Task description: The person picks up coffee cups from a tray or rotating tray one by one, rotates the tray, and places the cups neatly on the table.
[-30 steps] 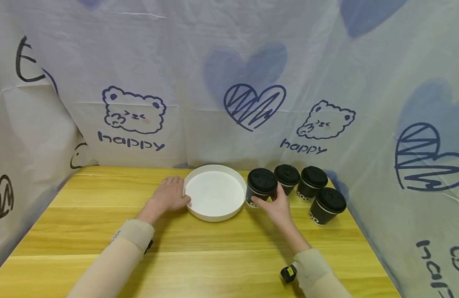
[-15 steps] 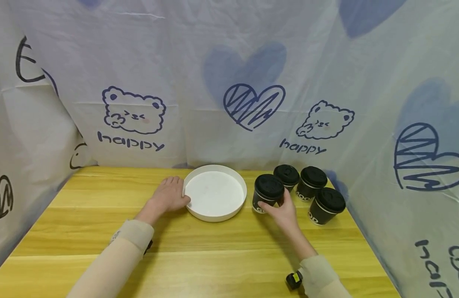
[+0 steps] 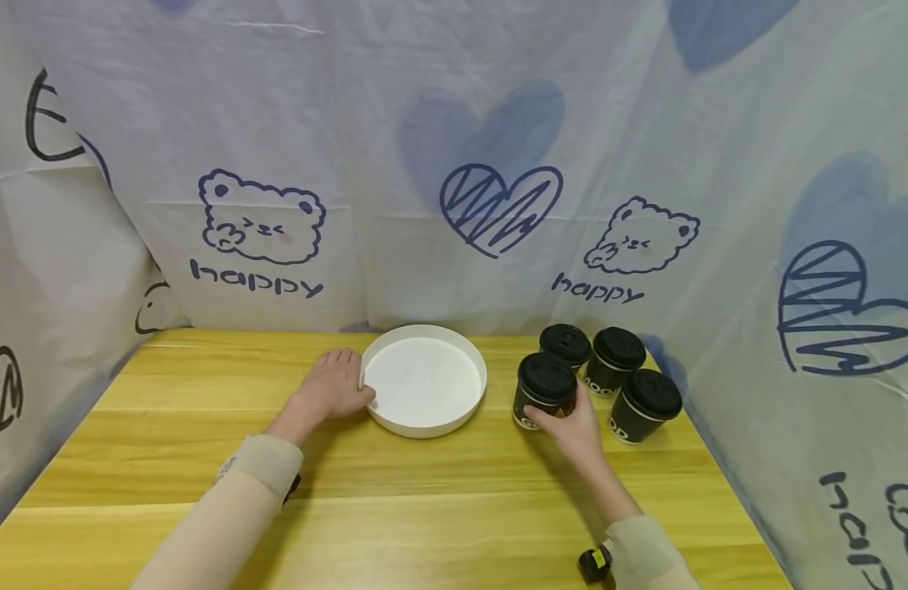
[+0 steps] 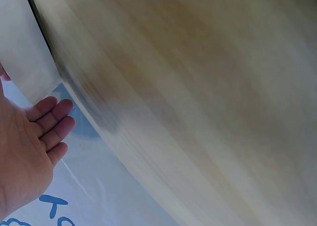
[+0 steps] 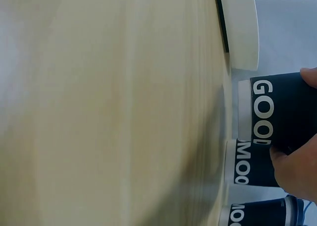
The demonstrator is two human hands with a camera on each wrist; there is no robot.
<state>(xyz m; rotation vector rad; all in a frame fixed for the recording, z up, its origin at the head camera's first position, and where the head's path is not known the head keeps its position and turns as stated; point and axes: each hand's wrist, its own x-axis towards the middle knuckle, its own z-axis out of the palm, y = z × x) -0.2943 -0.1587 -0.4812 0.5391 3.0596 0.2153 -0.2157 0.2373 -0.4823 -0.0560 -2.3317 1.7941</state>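
At the left side of the round white tray [image 3: 424,385], my left hand [image 3: 330,387] grips the rim, its thumb at the edge and its fingers along the outside. In the left wrist view its relaxed fingers [image 4: 54,119] lie near the tray wall [image 4: 29,47]. My right hand [image 3: 578,430] holds a black paper cup [image 3: 526,401] with a black lid, thumb in front and fingers round the far right side. White "GOO" lettering shows on this cup [image 5: 277,107] in the right wrist view. The cup is upright, right of the tray.
Three more lidded black cups stand at the back right: one [image 3: 566,344] behind the held cup, one [image 3: 615,360] beside it, one [image 3: 644,406] nearer the right table edge. A printed white cloth [image 3: 395,270] hangs behind the wooden table [image 3: 395,524].
My right hand has carried the cup rightward and toward me, away from the tray's right rim and closer to the other cups. The left hand and tray have stayed in place.
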